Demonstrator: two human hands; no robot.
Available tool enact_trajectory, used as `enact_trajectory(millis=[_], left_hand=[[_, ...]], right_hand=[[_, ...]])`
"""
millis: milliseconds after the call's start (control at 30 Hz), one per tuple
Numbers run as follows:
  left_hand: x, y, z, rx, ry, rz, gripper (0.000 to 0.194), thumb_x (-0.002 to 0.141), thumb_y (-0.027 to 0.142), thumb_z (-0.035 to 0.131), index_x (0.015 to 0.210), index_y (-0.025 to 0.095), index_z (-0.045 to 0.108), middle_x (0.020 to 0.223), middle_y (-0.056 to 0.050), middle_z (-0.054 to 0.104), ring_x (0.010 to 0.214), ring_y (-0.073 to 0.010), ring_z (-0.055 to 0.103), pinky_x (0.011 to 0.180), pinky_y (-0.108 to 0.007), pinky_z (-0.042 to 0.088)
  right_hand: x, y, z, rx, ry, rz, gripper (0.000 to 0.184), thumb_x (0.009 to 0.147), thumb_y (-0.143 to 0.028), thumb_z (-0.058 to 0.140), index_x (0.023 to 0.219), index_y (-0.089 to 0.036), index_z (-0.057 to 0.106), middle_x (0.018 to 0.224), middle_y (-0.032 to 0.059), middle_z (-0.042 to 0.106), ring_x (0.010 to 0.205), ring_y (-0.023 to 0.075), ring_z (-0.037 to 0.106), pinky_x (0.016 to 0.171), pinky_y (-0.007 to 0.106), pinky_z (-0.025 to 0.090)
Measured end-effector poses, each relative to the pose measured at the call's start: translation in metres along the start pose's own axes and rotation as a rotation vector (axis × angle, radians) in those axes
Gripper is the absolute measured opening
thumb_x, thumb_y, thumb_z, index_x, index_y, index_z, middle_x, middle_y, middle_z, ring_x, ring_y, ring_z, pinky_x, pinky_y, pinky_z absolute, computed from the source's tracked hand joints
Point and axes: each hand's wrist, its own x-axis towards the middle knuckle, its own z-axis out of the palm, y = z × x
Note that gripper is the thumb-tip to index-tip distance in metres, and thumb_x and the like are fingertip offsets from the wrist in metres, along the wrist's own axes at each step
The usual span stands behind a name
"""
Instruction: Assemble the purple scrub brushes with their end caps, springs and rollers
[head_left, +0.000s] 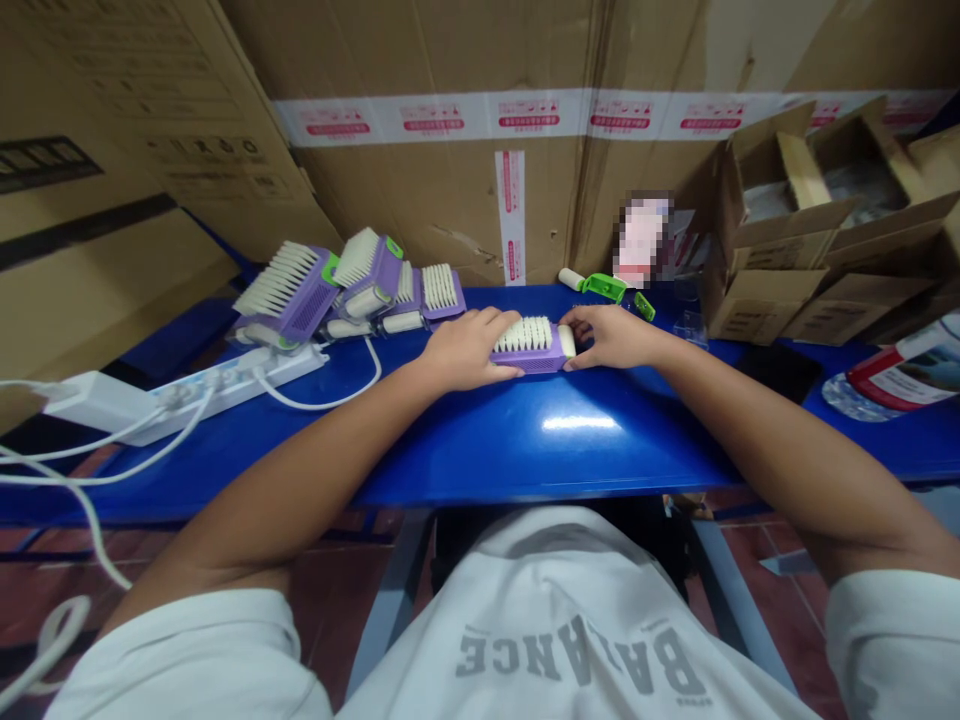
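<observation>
A purple brush (529, 348) with white bristles lies on the blue table (525, 440), bristles up. My left hand (465, 348) grips its left end, fingers curled over it. At the right end my right hand (611, 335) pinches the white roller cap. A heap of several similar purple brushes (337, 290) with green parts sits to the left. Two green plastic pieces (604, 287) and a small white roller lie just behind my right hand.
A white power strip (225, 385) with white cables lies on the left of the table. Open cardboard boxes (795, 240) stand at the back right. Large cartons form a wall behind. A plastic-wrapped item (900, 375) rests at the far right.
</observation>
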Motion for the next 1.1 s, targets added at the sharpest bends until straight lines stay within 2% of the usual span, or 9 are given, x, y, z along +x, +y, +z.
enact_trajectory(millis=[300, 533, 733, 900, 967, 1100], left_hand=[[-0.0007, 0.0004, -0.0009, -0.005, 0.004, -0.001, 0.087, 0.094, 0.067, 0.071, 0.166, 0.026, 0.042, 0.158, -0.014, 0.060, 0.140, -0.0375, 0.060, 0.110, -0.047, 0.053], [0.0000, 0.0003, -0.0005, -0.017, -0.005, -0.016, 0.089, 0.093, 0.068, 0.072, 0.167, 0.028, 0.042, 0.159, -0.013, 0.059, 0.141, -0.0376, 0.060, 0.111, -0.047, 0.052], [-0.0004, 0.0016, -0.0017, -0.011, -0.003, -0.010, 0.088, 0.094, 0.067, 0.072, 0.167, 0.027, 0.042, 0.160, -0.013, 0.059, 0.142, -0.0369, 0.060, 0.111, -0.047, 0.052], [-0.0001, 0.0010, -0.0012, -0.013, 0.001, -0.002, 0.089, 0.094, 0.068, 0.072, 0.167, 0.026, 0.043, 0.158, -0.014, 0.060, 0.141, -0.0374, 0.060, 0.111, -0.047, 0.052], [0.0000, 0.0004, -0.0005, -0.014, 0.003, -0.001, 0.089, 0.094, 0.068, 0.072, 0.167, 0.026, 0.042, 0.158, -0.014, 0.060, 0.141, -0.0375, 0.060, 0.111, -0.047, 0.052], [0.0000, 0.0000, 0.0004, -0.004, 0.003, -0.005, 0.089, 0.094, 0.068, 0.072, 0.167, 0.027, 0.041, 0.159, -0.013, 0.060, 0.141, -0.0374, 0.060, 0.108, -0.046, 0.053]], right_hand=[[-0.0002, -0.0052, -0.0040, -0.077, -0.005, -0.005, 0.071, 0.067, -0.038, 0.099, 0.131, -0.015, 0.078, 0.111, 0.0123, 0.084, 0.100, 0.0308, 0.079, 0.096, 0.046, 0.064], [0.0015, -0.0014, -0.0033, -0.089, -0.051, -0.006, 0.065, 0.071, -0.042, 0.097, 0.128, -0.017, 0.080, 0.111, 0.0111, 0.084, 0.100, 0.0307, 0.080, 0.097, 0.045, 0.064], [-0.0001, -0.0028, -0.0009, -0.083, 0.005, -0.006, 0.071, 0.067, -0.039, 0.098, 0.130, -0.013, 0.076, 0.110, 0.0132, 0.082, 0.100, 0.0312, 0.079, 0.094, 0.044, 0.064], [-0.0001, 0.0003, 0.0005, -0.043, 0.017, -0.022, 0.066, 0.066, -0.037, 0.099, 0.124, -0.018, 0.075, 0.110, 0.0110, 0.081, 0.101, 0.0310, 0.079, 0.097, 0.047, 0.064], [0.0003, 0.0018, 0.0011, 0.003, 0.012, -0.023, 0.071, 0.065, -0.035, 0.099, 0.129, -0.019, 0.071, 0.111, 0.0103, 0.081, 0.104, 0.0311, 0.079, 0.099, 0.048, 0.064], [-0.0003, 0.0014, 0.0002, 0.048, 0.010, -0.041, 0.095, 0.064, -0.031, 0.100, 0.149, -0.018, 0.058, 0.118, 0.0117, 0.082, 0.110, 0.0324, 0.079, 0.106, 0.050, 0.062]])
